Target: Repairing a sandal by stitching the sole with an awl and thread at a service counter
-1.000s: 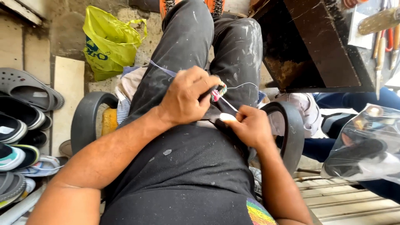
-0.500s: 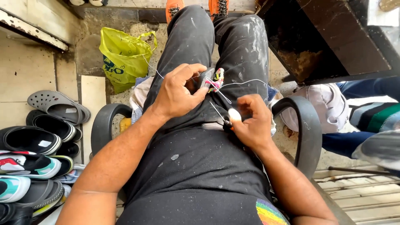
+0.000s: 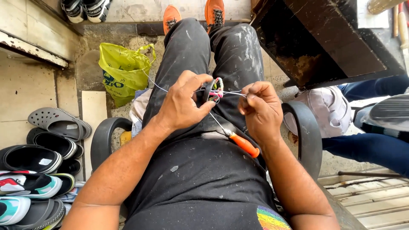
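Head view: shoes (image 3: 34, 170) are lined up at the far left, with a yellow bag (image 3: 123, 72) beyond. A small dark strap piece (image 3: 211, 90) is pinched over the lap by the left hand (image 3: 183, 106). White thread (image 3: 228, 93) is gripped by the clenched right hand (image 3: 260, 110). An orange-handled awl (image 3: 243, 144) is rested on the lap, between the hands.
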